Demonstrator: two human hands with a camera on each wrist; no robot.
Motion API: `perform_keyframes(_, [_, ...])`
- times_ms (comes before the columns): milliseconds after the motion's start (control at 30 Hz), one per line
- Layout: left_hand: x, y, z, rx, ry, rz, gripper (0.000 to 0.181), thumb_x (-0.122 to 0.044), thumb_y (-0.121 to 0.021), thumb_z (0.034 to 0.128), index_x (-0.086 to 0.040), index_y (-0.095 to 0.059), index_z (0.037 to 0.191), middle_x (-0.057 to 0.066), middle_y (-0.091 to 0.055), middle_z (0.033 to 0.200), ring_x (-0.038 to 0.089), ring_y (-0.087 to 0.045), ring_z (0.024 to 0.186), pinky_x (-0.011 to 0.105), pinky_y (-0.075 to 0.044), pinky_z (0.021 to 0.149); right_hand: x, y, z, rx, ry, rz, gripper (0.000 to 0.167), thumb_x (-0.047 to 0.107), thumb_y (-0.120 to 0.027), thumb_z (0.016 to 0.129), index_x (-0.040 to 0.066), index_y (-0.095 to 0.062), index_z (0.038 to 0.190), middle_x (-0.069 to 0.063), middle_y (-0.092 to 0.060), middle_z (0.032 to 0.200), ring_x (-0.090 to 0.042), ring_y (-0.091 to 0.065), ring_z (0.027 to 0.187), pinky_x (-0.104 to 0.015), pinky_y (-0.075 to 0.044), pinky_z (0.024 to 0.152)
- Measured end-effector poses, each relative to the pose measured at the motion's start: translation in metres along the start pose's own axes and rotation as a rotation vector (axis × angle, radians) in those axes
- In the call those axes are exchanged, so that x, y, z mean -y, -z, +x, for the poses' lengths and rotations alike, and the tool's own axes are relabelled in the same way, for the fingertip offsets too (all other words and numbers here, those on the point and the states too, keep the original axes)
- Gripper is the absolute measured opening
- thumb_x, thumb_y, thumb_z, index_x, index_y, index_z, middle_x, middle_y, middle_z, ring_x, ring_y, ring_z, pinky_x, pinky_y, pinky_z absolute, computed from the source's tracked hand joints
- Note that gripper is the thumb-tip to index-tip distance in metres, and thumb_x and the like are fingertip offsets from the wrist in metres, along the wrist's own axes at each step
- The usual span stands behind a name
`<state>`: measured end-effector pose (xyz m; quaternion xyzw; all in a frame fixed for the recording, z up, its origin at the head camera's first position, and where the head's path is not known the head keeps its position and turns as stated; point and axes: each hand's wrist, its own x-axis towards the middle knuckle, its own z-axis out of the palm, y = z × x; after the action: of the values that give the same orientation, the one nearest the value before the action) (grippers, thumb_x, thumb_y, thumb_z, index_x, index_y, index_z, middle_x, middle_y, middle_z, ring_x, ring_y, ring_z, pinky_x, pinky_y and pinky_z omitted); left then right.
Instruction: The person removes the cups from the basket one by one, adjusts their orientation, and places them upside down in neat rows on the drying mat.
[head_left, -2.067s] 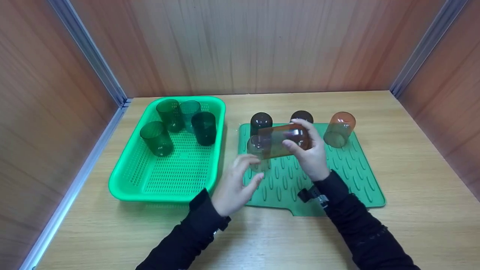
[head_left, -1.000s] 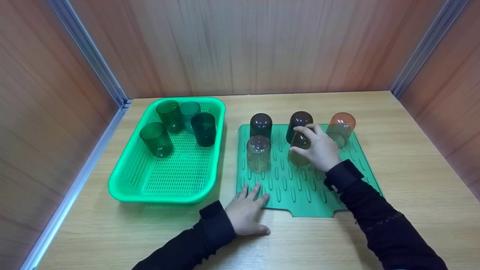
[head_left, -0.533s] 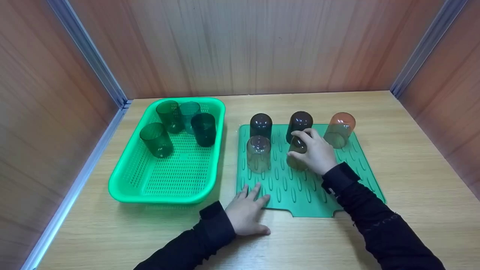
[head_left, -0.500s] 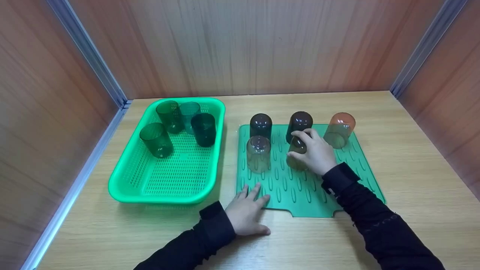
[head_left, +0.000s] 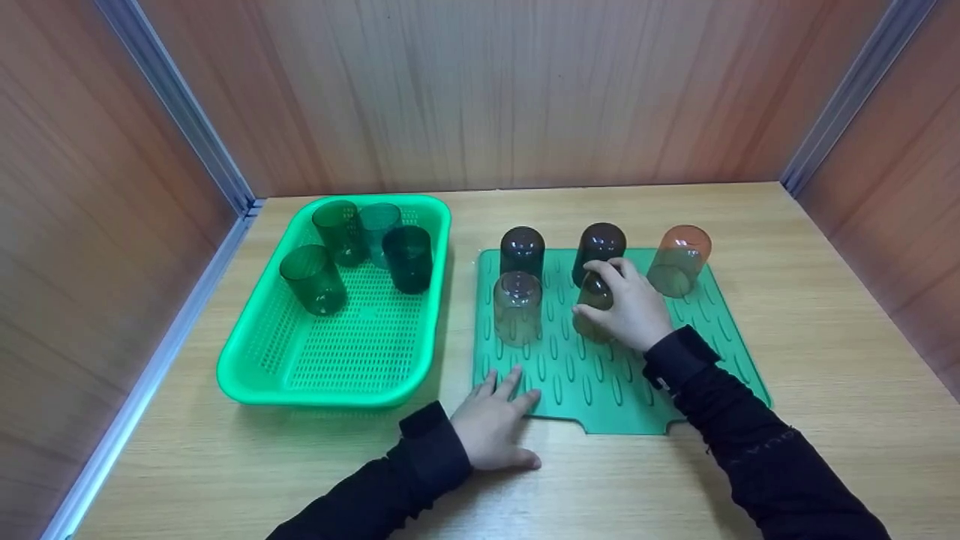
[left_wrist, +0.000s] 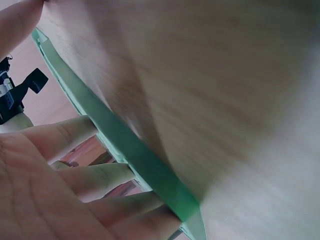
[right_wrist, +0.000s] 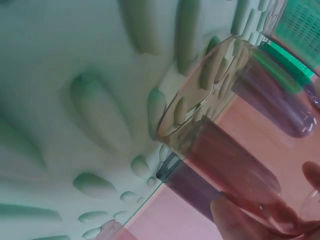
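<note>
My right hand [head_left: 634,307] grips an amber-brown drinking glass [head_left: 596,291], thumb on one side and fingers on the other. The glass is upside down, its rim at the ribbed green mat [head_left: 570,390]. In the right wrist view that glass [right_wrist: 230,165] leans across the picture, with fingertips around its base. My left hand [head_left: 495,427] lies with spread, straight fingers over the mat's front left edge. Also upside down on the mat are a smoky clear glass [head_left: 517,309], two dark glasses [head_left: 522,249] and an orange glass [head_left: 681,259].
Left of the mat stands a green perforated basket [head_left: 322,397] with several green-looking glasses [head_left: 313,279] in it. Wood-grain panels [head_left: 495,97] wall in the pale wooden table [head_left: 847,337] at the back and both sides.
The amber glass went from lying sideways in the air to upside down at the mat, still in my right hand. My left hand dropped to the mat's front edge. Lately both hands stay still.
</note>
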<state>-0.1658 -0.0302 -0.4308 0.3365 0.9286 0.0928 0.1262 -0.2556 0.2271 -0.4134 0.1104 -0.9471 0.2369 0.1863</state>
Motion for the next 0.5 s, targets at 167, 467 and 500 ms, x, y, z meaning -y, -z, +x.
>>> perform_keyframes(167, [-0.001, 0.0, -0.001, 0.0, -0.001, 0.0, 0.088, -0.06, -0.07, 0.0725, -0.018, -0.041, 0.144, 0.022, -0.021, 0.153, 0.054, -0.023, 0.132, 0.056, -0.03, 0.105, 0.003, 0.002, 0.002, -0.004, -0.022, 0.032, 0.062, 0.045, -0.074, 0.078, 0.015, -0.055, 0.128, -0.019, -0.049, 0.125, -0.038, -0.049, 0.111, -0.052, -0.043, 0.086])
perform_keyframes(467, [0.002, 0.004, -0.001, 0.025, 0.016, -0.062, 0.082, -0.058, -0.07, 0.0745, -0.021, -0.043, 0.143, 0.018, -0.021, 0.154, 0.052, -0.022, 0.134, 0.055, -0.029, 0.106, 0.019, 0.009, 0.007, -0.089, -0.015, 0.065, 0.051, 0.035, -0.07, 0.084, 0.01, -0.057, 0.125, -0.018, -0.052, 0.124, -0.037, -0.048, 0.114, -0.052, -0.036, 0.095])
perform_keyframes(500, [0.002, 0.005, 0.0, 0.029, 0.019, -0.082, 0.081, -0.057, -0.07, 0.0754, -0.021, -0.043, 0.143, 0.018, -0.021, 0.154, 0.052, -0.022, 0.134, 0.054, -0.028, 0.107, 0.022, 0.01, 0.007, -0.101, -0.009, 0.071, 0.049, 0.033, -0.07, 0.084, 0.01, -0.057, 0.125, -0.018, -0.052, 0.124, -0.036, -0.048, 0.115, -0.051, -0.036, 0.095])
